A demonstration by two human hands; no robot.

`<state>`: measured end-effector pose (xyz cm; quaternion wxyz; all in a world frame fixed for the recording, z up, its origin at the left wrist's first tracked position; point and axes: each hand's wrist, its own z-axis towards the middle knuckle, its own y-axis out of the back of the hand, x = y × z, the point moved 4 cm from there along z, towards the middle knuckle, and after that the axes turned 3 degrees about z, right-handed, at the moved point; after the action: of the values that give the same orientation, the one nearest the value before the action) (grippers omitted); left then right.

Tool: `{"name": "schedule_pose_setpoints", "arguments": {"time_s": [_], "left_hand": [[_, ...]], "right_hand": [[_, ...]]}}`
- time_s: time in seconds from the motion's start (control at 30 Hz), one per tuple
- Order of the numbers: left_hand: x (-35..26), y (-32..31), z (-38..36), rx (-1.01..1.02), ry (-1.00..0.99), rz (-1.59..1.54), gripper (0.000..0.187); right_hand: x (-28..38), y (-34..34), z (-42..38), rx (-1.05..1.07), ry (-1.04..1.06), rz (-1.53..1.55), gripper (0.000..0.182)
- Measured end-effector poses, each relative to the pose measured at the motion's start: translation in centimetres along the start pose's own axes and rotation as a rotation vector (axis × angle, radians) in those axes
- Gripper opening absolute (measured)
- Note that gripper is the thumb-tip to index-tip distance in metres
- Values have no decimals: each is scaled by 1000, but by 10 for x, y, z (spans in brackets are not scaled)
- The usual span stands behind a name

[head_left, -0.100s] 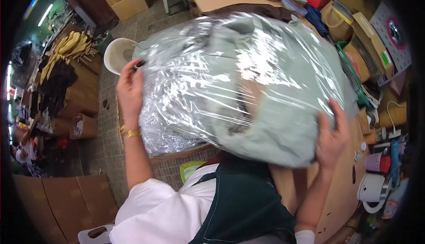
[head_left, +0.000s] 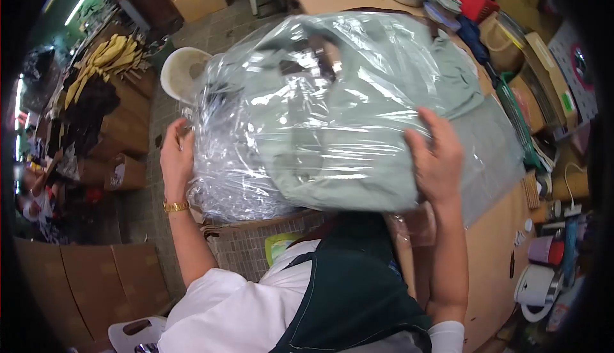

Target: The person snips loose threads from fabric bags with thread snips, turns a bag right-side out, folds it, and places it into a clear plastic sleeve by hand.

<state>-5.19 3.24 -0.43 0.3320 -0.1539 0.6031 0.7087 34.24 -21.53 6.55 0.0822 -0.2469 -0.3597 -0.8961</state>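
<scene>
A pale green garment in a clear plastic bag [head_left: 358, 154] is held up in front of me, creased and shiny with glare. My left hand [head_left: 176, 154] is closed at the bag's left edge, its fingertips pinching the loose clear plastic. At the right side, my right hand [head_left: 438, 158] grips the bagged garment, thumb on the near face and some fingers hidden behind. Below the bag's left part, crumpled clear plastic [head_left: 240, 202] lies over a cardboard box [head_left: 256, 223]. Beside my right hand, a flat grey plastic-wrapped piece [head_left: 489, 161] rests on the table.
The wooden table [head_left: 480, 276] stretches along my right, with a white kettle [head_left: 536, 284] and a purple cup [head_left: 542, 248] at its edge. A white bucket [head_left: 182, 74] stands on the floor left of the bag. Cardboard boxes [head_left: 89, 282] are at lower left.
The bagged garment has shifted left, and my right hand has moved left and up with it. More of the flat grey piece now shows at right. My left hand has dropped slightly.
</scene>
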Motion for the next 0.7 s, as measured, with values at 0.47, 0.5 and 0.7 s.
{"name": "schedule_pose_setpoints", "arguments": {"time_s": [0.47, 0.5, 0.7], "left_hand": [[42, -142, 25, 110, -122, 476, 75], [47, -141, 27, 77, -116, 499, 75], [140, -207, 6, 158, 118, 502, 75]], "right_hand": [[-8, -273, -9, 896, -48, -332, 108], [-23, -289, -13, 1015, -93, -406, 122], [-60, -334, -49, 1248, -272, -367, 131]]}}
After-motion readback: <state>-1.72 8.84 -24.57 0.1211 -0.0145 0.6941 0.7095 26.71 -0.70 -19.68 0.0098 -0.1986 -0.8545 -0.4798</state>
